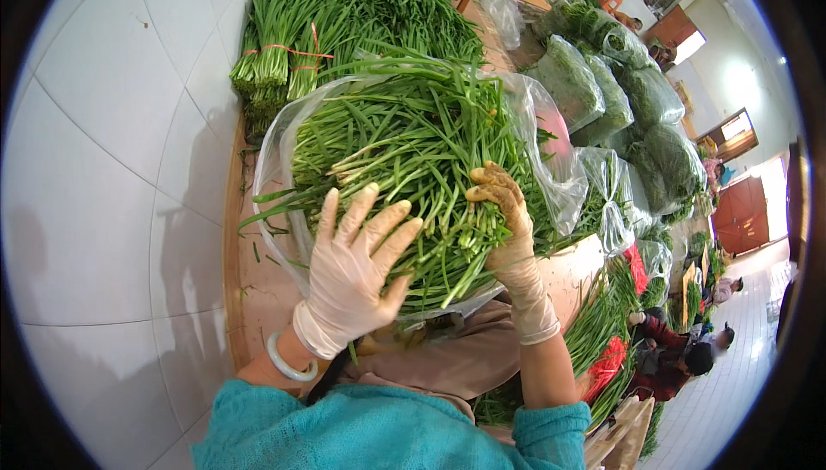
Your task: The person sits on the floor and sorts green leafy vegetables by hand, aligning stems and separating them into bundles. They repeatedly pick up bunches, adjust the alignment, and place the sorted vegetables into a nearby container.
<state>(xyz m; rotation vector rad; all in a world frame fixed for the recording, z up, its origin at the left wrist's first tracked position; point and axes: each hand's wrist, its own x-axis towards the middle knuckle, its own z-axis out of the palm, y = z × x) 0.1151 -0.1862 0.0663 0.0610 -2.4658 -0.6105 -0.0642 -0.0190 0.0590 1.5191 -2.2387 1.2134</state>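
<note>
Before me lies a large heap of long green leafy stalks, like garlic chives (400, 128), on an open clear plastic bag (274, 160). My left hand (361, 263), in a pale thin glove, is spread with its fingers apart over the near left side of the heap. A whitish bangle (287, 363) circles that wrist. My right hand (506, 231), in a glove stained brown at the fingers, has its fingers curled around a small bunch of stalks (474, 225), cut ends towards me.
Tied bundles of the same greens (277, 63) are stacked beyond, by the white tiled wall (90, 147). Filled clear bags (568, 83) stand at the right. More greens with red ties (606, 367) lie near my right elbow. Co-workers (677, 360) sit farther right.
</note>
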